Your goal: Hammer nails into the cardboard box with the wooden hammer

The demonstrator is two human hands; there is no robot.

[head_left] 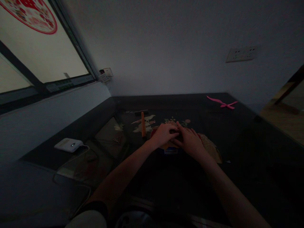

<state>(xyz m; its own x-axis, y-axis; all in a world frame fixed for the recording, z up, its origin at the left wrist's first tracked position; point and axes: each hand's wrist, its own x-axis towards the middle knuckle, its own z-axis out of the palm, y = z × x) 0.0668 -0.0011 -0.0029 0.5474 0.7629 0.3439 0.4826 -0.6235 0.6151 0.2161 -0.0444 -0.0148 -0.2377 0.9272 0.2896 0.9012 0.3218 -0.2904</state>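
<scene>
In the dim middle of the table, my left hand (164, 134) has its fingers curled in a pinch; what they hold, if anything, is too dark to make out. Against it, my right hand (192, 141) lies with its fingers stretched out over the same object. Beneath both hands is a low reddish and blue object with a pale label (171, 151); my hands hide most of it. A beige, curved, textured piece (211, 148) shows beside my right hand. Left of my hands lies what looks like a hammer with an orange-brown handle (143, 125).
Several thin nail-like pieces (116, 141) lie on the dark table (180, 186). A white device (68, 144) with a cable sits at the left edge. A pink ribbon (223, 103) lies at the back right. Behind stands a wall with sockets (241, 54).
</scene>
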